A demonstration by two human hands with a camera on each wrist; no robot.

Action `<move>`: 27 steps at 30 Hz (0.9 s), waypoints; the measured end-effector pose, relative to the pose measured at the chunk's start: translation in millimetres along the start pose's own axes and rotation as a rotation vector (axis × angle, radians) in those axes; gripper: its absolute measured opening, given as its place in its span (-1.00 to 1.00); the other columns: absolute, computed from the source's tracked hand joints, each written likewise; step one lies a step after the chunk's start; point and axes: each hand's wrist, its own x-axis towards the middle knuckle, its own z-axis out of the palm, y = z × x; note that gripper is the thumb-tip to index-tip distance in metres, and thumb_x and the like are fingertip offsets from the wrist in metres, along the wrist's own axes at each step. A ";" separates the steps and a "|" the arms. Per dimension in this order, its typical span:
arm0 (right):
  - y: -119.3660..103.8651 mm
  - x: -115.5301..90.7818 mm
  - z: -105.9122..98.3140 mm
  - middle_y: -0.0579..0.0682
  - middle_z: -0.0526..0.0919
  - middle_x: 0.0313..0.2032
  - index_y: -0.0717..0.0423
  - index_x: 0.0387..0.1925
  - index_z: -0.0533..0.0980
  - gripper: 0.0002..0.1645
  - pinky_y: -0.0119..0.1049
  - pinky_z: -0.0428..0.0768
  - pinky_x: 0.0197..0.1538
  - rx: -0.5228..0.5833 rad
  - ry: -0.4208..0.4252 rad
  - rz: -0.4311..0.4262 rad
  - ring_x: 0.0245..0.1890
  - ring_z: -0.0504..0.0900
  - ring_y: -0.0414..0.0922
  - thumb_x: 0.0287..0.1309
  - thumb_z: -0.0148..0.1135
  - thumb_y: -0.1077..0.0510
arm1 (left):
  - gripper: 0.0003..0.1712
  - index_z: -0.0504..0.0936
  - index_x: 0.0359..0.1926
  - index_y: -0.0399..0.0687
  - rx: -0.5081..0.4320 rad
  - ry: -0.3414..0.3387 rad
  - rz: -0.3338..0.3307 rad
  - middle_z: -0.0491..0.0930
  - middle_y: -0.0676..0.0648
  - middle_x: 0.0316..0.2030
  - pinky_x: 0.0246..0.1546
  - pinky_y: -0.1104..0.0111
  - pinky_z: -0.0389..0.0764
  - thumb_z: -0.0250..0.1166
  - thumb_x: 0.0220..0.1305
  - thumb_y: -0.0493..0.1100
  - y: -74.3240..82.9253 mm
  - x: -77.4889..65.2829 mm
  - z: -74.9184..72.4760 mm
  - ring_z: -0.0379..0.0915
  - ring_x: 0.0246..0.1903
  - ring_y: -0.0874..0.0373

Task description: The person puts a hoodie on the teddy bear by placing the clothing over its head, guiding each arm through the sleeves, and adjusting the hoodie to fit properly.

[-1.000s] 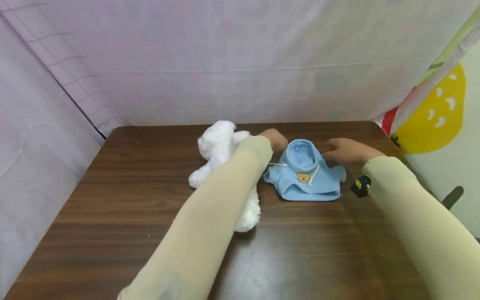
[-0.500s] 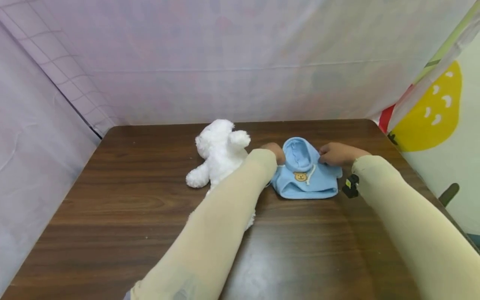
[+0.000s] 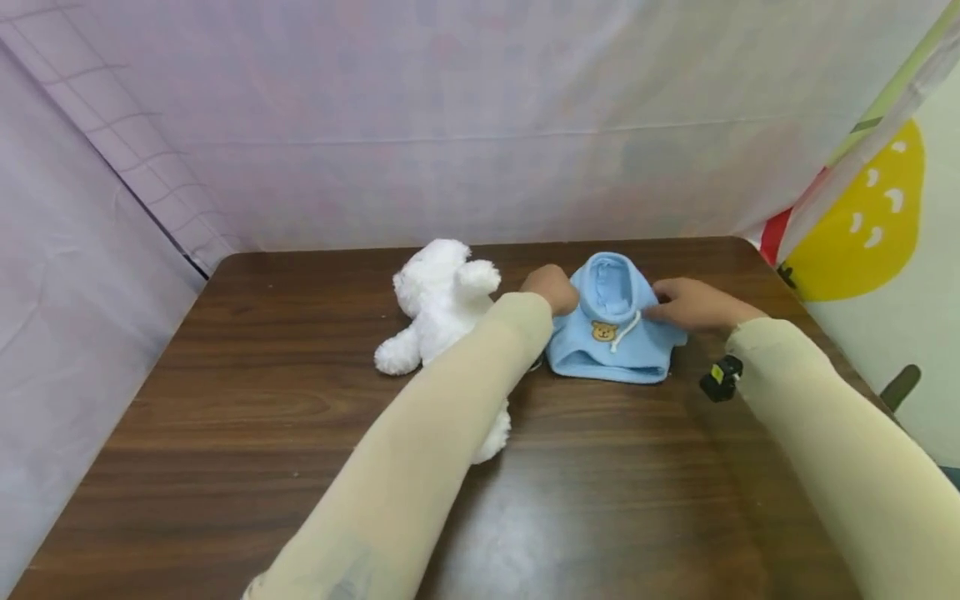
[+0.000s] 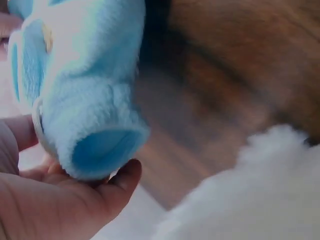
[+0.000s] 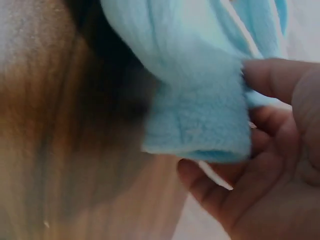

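A small light-blue hoodie [image 3: 637,350] with a bear-face patch and white drawstring faces me, its hood opening upward. My left hand [image 3: 551,287] grips it at the shoulder on its left side. In the left wrist view the sleeve [image 4: 97,135] hangs between thumb and fingers, its cuff open toward the camera. On the other side my right hand [image 3: 693,304] pinches the shoulder; the right wrist view has the thumb against the cloth and fingers behind the sleeve [image 5: 200,120]. A white plush toy [image 3: 442,312] lies left of the hoodie, partly hidden by my left forearm.
The brown wooden table [image 3: 247,400] ends at a pale curtain [image 3: 420,167] behind. Another curtain [image 3: 60,250] hangs along the left. To the right is a wall with a yellow shape [image 3: 870,233]. A small black device [image 3: 722,379] sits at my right wrist.
My right hand has come in from the right and taken hold of the hoodie. Both hands have since raised it and moved it slightly away from me. The plush toy stays in place.
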 end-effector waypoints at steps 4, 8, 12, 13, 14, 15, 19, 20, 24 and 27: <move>2.3 -8.7 -15.6 0.18 0.57 -0.23 0.27 -0.04 0.47 -0.66 -0.05 0.54 -0.22 -0.024 0.150 -0.067 -0.26 0.50 0.09 0.39 0.16 0.05 | -0.69 0.47 -0.49 -0.10 -0.063 0.054 0.063 0.44 -0.02 -0.43 -0.43 0.40 0.42 0.03 0.45 -0.19 13.7 0.1 -6.1 0.31 -0.49 0.17; -0.1 -21.9 -34.1 0.14 0.56 -0.30 0.23 -0.08 0.48 -0.69 -0.14 0.53 -0.32 -0.051 0.229 -0.092 -0.34 0.49 0.05 0.38 0.19 0.04 | -0.65 0.36 -0.51 -0.01 -0.084 0.099 0.150 0.36 0.04 -0.48 -0.43 0.43 0.37 0.02 0.51 -0.12 23.0 -4.5 -14.3 0.31 -0.47 0.21; -9.8 -35.7 -46.6 0.21 0.59 -0.17 0.24 0.05 0.46 -0.60 -0.01 0.64 -0.22 -0.061 0.260 -0.086 -0.29 0.54 0.10 0.41 0.16 0.00 | -0.79 0.46 -0.29 -0.04 -0.154 0.084 0.215 0.49 0.01 -0.33 -0.35 0.43 0.43 0.05 0.52 -0.08 28.3 -17.9 -30.5 0.42 -0.34 0.20; -13.4 -38.8 -49.0 0.23 0.60 -0.14 0.24 0.07 0.46 -0.58 0.04 0.64 -0.20 -0.064 0.274 -0.088 -0.27 0.55 0.11 0.42 0.15 -0.01 | -0.80 0.48 -0.25 -0.06 -0.168 0.076 0.234 0.50 0.00 -0.30 -0.34 0.43 0.43 0.05 0.53 -0.08 29.2 -21.0 -36.7 0.43 -0.31 0.20; -17.0 -41.7 -51.5 0.26 0.59 -0.12 0.24 0.09 0.45 -0.57 0.08 0.64 -0.18 -0.066 0.287 -0.096 -0.27 0.56 0.12 0.42 0.13 -0.01 | -0.80 0.48 -0.21 -0.06 -0.177 0.070 0.248 0.50 0.00 -0.28 -0.32 0.44 0.43 0.05 0.53 -0.06 29.9 -23.4 -43.0 0.43 -0.29 0.20; -21.1 -44.5 -53.9 0.27 0.59 -0.09 0.25 0.11 0.44 -0.56 0.12 0.64 -0.16 -0.065 0.304 -0.108 -0.26 0.57 0.13 0.43 0.12 -0.02 | -0.80 0.49 -0.18 -0.07 -0.178 0.068 0.264 0.50 0.00 -0.26 -0.30 0.44 0.43 0.06 0.53 -0.06 30.6 -25.6 -50.4 0.43 -0.27 0.20; -42.7 -54.2 -63.2 0.27 0.60 -0.06 0.22 0.14 0.44 -0.52 -0.03 0.67 -0.26 -0.037 0.377 -0.154 -0.29 0.58 0.13 0.42 0.13 -0.05 | -0.81 0.49 -0.10 -0.05 -0.183 0.093 0.335 0.50 0.01 -0.19 -0.20 0.46 0.42 0.06 0.53 -0.04 23.1 -30.9 -81.4 0.41 -0.19 0.20; -49.3 -56.3 -65.1 0.26 0.60 -0.05 0.21 0.14 0.45 -0.51 -0.12 0.68 -0.29 -0.024 0.397 -0.165 -0.28 0.58 0.13 0.41 0.14 -0.07 | -0.81 0.49 -0.09 -0.05 -0.198 0.093 0.354 0.50 0.01 -0.18 -0.19 0.45 0.43 0.07 0.53 -0.04 19.0 -32.3 -89.1 0.41 -0.18 0.20; -80.3 -61.9 -67.1 0.22 0.60 0.01 0.16 0.18 0.46 -0.49 -0.41 0.62 -0.37 0.036 0.454 -0.204 -0.21 0.58 0.13 0.38 0.18 -0.09 | -0.81 0.47 -0.07 -0.08 -0.309 0.080 0.443 0.52 -0.02 -0.19 -0.19 0.41 0.45 0.08 0.53 -0.06 -9.2 -37.7 -117.7 0.41 -0.20 0.17; -105.7 -63.1 -64.7 0.18 0.61 0.01 0.14 0.15 0.48 -0.51 -0.48 0.59 -0.39 0.055 0.488 -0.237 -0.20 0.58 0.10 0.36 0.21 -0.09 | -0.81 0.46 -0.07 -0.10 -0.385 0.076 0.473 0.53 -0.06 -0.23 -0.21 0.37 0.44 0.08 0.53 -0.06 -35.6 -44.3 -135.0 0.40 -0.23 0.14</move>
